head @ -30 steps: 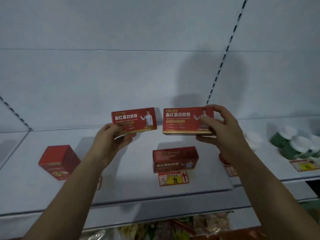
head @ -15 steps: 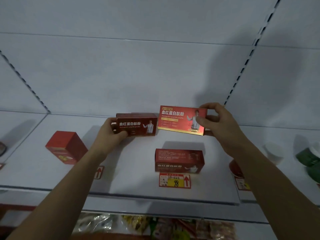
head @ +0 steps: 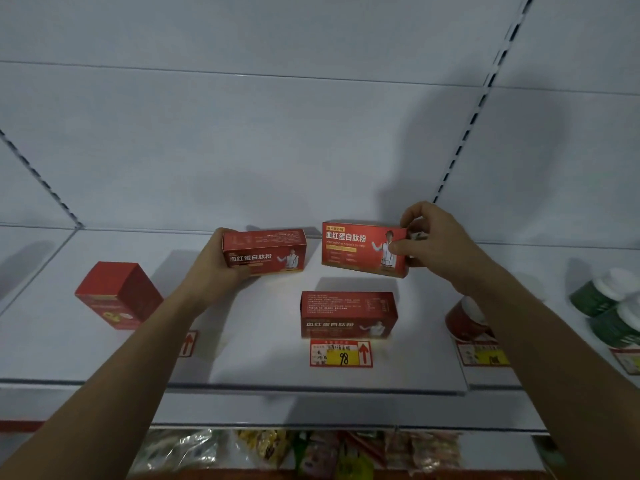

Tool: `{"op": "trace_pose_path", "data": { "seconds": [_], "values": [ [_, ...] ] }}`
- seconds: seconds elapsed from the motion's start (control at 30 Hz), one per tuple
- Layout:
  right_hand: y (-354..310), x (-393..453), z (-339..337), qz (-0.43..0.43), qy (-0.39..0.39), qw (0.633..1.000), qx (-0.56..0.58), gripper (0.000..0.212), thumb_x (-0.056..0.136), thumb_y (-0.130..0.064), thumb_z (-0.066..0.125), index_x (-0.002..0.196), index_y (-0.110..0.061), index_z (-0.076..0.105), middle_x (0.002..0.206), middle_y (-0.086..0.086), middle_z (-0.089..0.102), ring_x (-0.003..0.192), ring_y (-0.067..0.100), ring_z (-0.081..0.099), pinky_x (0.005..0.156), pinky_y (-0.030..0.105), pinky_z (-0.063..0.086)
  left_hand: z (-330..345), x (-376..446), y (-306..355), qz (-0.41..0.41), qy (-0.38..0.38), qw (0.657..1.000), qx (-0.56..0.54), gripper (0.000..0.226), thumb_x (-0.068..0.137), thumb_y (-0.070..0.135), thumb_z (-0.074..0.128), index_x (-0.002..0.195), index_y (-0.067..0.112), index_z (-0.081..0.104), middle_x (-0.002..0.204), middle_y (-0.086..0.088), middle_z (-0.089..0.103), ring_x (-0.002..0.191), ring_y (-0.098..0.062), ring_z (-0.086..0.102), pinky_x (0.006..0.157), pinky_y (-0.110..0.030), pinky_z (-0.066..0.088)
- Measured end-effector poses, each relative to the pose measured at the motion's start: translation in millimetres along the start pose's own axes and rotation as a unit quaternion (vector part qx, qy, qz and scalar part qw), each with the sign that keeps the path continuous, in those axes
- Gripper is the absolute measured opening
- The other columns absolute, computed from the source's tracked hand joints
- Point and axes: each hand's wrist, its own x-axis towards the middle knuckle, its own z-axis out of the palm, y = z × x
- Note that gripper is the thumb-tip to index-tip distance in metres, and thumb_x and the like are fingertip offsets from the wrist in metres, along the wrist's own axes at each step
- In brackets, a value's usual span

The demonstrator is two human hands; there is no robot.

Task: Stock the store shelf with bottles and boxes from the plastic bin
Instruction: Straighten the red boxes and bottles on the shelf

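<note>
1. Head view, shelf: a white store shelf point(head: 104, 362) is seen from slightly below its level, backed by a pale panel with slotted uprights.
2. Left hand point(head: 211, 268): the near left end of a red box point(head: 266, 252) is grasped, with the fingers curled round that end; the box is held low over the rear of the shelf, top face tipped toward the camera (whether its base touches the shelf cannot be told).
3. Right hand point(head: 429, 237): the right end of a second red box point(head: 362, 249) is pinched between thumb and fingers; this box is held upright with its printed front toward the camera, just right of the first box and clear of it.
4. A third red box point(head: 348, 315) of the same print lies on the shelf, in front of and between the two held boxes, directly behind a price tag point(head: 341, 353) marked 98.
5. A squarer red carton point(head: 117, 294) stands on the shelf well to the left.
6. At the right, a red-and-white jar point(head: 464, 318) is partly hidden by the right forearm; green bottles with white caps point(head: 606, 299) lie beyond it.
7. Packaged goods point(head: 294, 452) are visible on the level below.
</note>
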Motion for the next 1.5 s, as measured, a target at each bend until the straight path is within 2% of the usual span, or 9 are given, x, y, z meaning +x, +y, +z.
{"op": "trace_pose_path", "data": {
  "seconds": [0.17, 0.43, 0.57, 0.73, 0.93, 1.07, 1.17, 1.3, 1.5],
  "values": [
    [3, 5, -1, 0.011, -0.014, 0.998, -0.062, 0.032, 0.080, -0.002, 0.077, 0.093, -0.019, 0.053, 0.108, 0.008, 0.065, 0.100, 0.026, 0.068, 0.080, 0.049, 0.063, 9, 4, 4, 0.006, -0.029, 1.000, -0.008, 0.054, 0.074, 0.012, 0.089, 0.115, 0.018, 0.055, 0.101, 0.011, 0.068, 0.083, 0.001, 0.068, 0.058, -0.006, 0.049],
    [3, 5, -4, -0.002, -0.065, 0.987, -0.149, 0.046, 0.082, 0.002, 0.074, 0.114, -0.023, 0.053, 0.113, -0.004, 0.058, 0.097, 0.012, 0.061, 0.070, 0.024, 0.053, 11, 15, -4, -0.014, -0.045, 0.999, 0.003, 0.061, 0.077, 0.007, 0.086, 0.127, 0.019, 0.052, 0.114, 0.001, 0.069, 0.090, -0.003, 0.067, 0.061, -0.010, 0.052],
    [2, 3, -4, -0.010, -0.079, 0.974, -0.210, 0.055, 0.085, 0.000, 0.073, 0.128, -0.024, 0.051, 0.116, -0.003, 0.057, 0.092, 0.008, 0.059, 0.066, 0.015, 0.043, 10, 3, -2, 0.034, 0.005, 0.999, 0.022, 0.088, 0.087, 0.020, 0.078, 0.154, 0.027, 0.022, 0.142, -0.004, 0.047, 0.121, -0.015, 0.051, 0.099, -0.043, 0.052],
    [3, 5, -1, -0.018, -0.082, 0.961, -0.264, 0.061, 0.085, -0.001, 0.072, 0.138, -0.020, 0.051, 0.120, -0.002, 0.054, 0.110, 0.016, 0.056, 0.083, 0.022, 0.045, 11, -8, 29, 0.171, 0.038, 0.972, 0.158, 0.066, 0.081, 0.031, 0.060, 0.143, 0.033, 0.039, 0.148, 0.001, 0.044, 0.137, -0.021, 0.039, 0.109, -0.061, 0.038],
    [4, 8, -2, -0.048, -0.117, 0.950, -0.285, 0.058, 0.085, -0.008, 0.076, 0.138, -0.021, 0.055, 0.124, -0.002, 0.059, 0.108, 0.013, 0.055, 0.084, 0.022, 0.040, 21, -28, 73, 0.292, -0.027, 0.936, 0.195, 0.017, 0.096, 0.029, 0.066, 0.112, 0.026, 0.063, 0.103, 0.013, 0.064, 0.088, -0.002, 0.060, 0.074, -0.017, 0.053],
    [10, 7, 1, -0.053, -0.154, 0.951, -0.262, 0.055, 0.086, -0.014, 0.079, 0.136, -0.023, 0.057, 0.125, -0.005, 0.061, 0.112, 0.013, 0.056, 0.089, 0.027, 0.043, 45, -60, 35, 0.189, -0.017, 0.979, 0.072, 0.046, 0.090, 0.054, 0.066, 0.128, 0.035, 0.050, 0.116, 0.022, 0.060, 0.103, 0.002, 0.060, 0.080, -0.015, 0.050],
    [15, 7, 4, -0.041, -0.169, 0.959, -0.224, 0.051, 0.085, -0.013, 0.079, 0.132, -0.024, 0.061, 0.122, -0.007, 0.065, 0.112, 0.011, 0.058, 0.100, 0.037, 0.050, 65, -78, 11, 0.096, -0.042, 0.991, -0.081, 0.080, 0.082, 0.075, 0.057, 0.148, 0.033, 0.039, 0.141, 0.016, 0.054, 0.128, -0.005, 0.055, 0.102, -0.040, 0.053],
    [14, 8, 9, -0.031, -0.178, 0.962, -0.204, 0.052, 0.084, -0.007, 0.075, 0.131, -0.024, 0.063, 0.122, -0.009, 0.065, 0.114, 0.011, 0.058, 0.104, 0.041, 0.049, 76, -85, 6, 0.082, -0.096, 0.982, -0.138, 0.086, 0.082, 0.066, 0.068, 0.153, 0.038, 0.030, 0.151, 0.018, 0.048, 0.140, -0.008, 0.046, 0.114, -0.054, 0.042],
    [14, 2, 17, -0.019, -0.200, 0.970, -0.139, 0.032, 0.099, -0.013, 0.061, 0.130, -0.020, 0.063, 0.120, -0.007, 0.066, 0.112, 0.015, 0.064, 0.087, 0.031, 0.057, 84, -90, 7, 0.105, -0.146, 0.975, -0.134, 0.096, 0.082, 0.054, 0.075, 0.158, 0.041, 0.017, 0.148, 0.016, 0.051, 0.133, -0.014, 0.055, 0.103, -0.053, 0.052]
  ]
}}
